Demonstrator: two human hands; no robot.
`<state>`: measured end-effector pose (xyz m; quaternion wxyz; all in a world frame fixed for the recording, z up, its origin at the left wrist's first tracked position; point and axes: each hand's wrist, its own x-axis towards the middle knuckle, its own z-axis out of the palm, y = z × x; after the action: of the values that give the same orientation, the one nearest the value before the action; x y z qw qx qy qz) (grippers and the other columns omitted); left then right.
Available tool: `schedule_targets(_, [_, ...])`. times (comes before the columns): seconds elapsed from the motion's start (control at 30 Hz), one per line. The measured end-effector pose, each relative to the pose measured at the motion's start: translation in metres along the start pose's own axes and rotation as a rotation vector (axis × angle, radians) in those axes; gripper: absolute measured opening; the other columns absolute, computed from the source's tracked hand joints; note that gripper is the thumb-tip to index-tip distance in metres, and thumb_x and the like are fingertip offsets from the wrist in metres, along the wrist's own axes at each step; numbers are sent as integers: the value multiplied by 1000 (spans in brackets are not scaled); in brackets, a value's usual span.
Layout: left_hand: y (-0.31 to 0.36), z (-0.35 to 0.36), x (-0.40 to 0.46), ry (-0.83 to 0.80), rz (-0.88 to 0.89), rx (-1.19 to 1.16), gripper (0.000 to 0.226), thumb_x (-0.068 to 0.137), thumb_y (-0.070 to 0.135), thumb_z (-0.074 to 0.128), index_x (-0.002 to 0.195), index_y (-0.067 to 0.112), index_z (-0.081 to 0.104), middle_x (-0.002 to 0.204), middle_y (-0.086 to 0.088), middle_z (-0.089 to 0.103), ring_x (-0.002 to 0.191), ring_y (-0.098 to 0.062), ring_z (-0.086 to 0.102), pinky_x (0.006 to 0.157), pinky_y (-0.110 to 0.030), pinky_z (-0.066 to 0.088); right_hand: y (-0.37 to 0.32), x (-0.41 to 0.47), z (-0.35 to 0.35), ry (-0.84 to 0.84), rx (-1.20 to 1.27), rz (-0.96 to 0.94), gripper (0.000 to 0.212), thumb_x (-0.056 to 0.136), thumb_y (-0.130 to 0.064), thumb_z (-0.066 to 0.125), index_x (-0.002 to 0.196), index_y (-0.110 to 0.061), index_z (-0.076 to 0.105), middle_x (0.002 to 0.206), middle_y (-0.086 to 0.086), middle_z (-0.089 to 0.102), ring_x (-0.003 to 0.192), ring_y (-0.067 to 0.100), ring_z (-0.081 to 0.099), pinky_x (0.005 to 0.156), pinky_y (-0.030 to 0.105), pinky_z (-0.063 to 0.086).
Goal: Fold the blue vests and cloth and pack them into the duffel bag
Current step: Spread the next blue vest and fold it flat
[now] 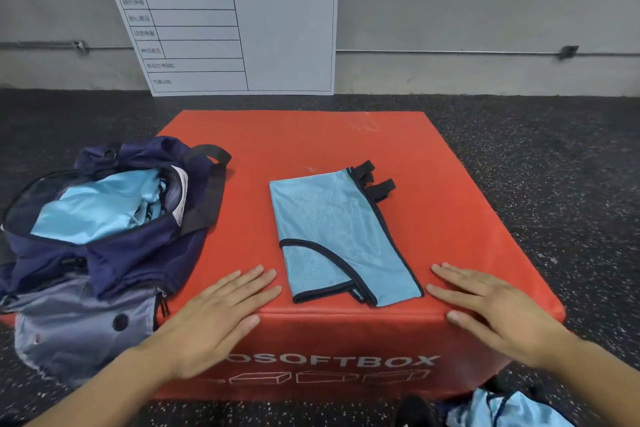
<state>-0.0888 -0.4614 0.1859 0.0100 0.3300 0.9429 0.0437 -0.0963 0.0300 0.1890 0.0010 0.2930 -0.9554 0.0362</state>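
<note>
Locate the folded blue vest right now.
Head view: the folded vest lies flat on the red box, right of the duffel bag, between the left hand and right hand.

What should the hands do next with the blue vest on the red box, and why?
Probably slide both hands in and pick up the folded vest. It lies flat on the red box, already folded. The left hand and right hand rest open on either side, holding nothing. The duffel bag sits open to the left with blue fabric already inside, so that seems the place for it.
</note>
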Motion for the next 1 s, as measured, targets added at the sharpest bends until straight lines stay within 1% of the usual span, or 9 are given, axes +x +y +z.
schedule_targets(0.13, [0,-1,2,15,17,0,48,109,51,18,157,50,12,166,24,-4,153,0,-8,124,-31,-1,7,-2,-1,57,-32,-30,45,107,-57,37,151,-54,35,168,-21,13,154,0,15,122,38,33])
schedule_targets(0.23, [2,1,11,36,48,29,48,109,52,20,157,50,14,167,20,-5,154,-3,-9,123,-32,-1,-3,8,-3,43,-73,-108,44,107,-56,37,150,-52,39,170,-16,7,156,4,11,124,36,24])
schedule_targets(0.43, [9,4,34,90,80,103,48,109,53,24,143,36,53,169,10,-1,155,-11,-6,123,-36,2,-17,24,-11,-38,-80,-120,42,108,-59,26,150,-59,33,170,-16,-11,157,8,-8,126,40,8])
schedule_targets(0.53, [15,3,44,97,114,105,45,109,53,24,132,36,59,169,10,-2,155,-10,-6,123,-35,1,-25,36,-16,-80,-96,-135,45,108,-58,22,151,-54,36,168,-19,-15,156,8,-14,129,38,4])
schedule_targets(0.63, [20,2,48,95,127,74,45,109,52,25,135,33,57,169,12,3,155,-8,-3,123,-34,2,-36,48,-13,-90,-99,-170,48,110,-54,20,153,-45,38,168,-20,-13,155,7,-15,128,37,0])
schedule_targets(0.73, [21,1,46,71,122,18,51,109,53,21,145,30,50,168,17,5,154,-3,-4,123,-31,1,-42,56,-11,-75,-77,-194,47,111,-49,22,154,-40,39,168,-23,1,155,3,-9,127,34,7])
schedule_targets(0.87, [21,-7,34,36,71,-139,52,109,53,20,148,31,47,165,21,10,149,10,-8,121,-18,-6,-53,66,-14,3,42,-216,37,109,-43,33,139,-39,56,158,-24,38,152,-5,14,124,35,23])
schedule_targets(0.93, [21,-13,27,45,24,-260,48,110,49,23,148,35,48,161,23,24,146,17,4,120,-13,0,-63,73,-18,53,192,-197,30,106,-43,44,125,-39,66,145,-20,56,145,-8,31,119,36,32])
schedule_targets(1.0, [22,-23,20,101,-31,-435,41,110,42,27,142,41,53,144,38,45,138,17,29,117,-12,14,-71,80,-26,123,389,-146,24,100,-44,58,118,-38,73,126,-23,68,127,-6,54,112,28,38])
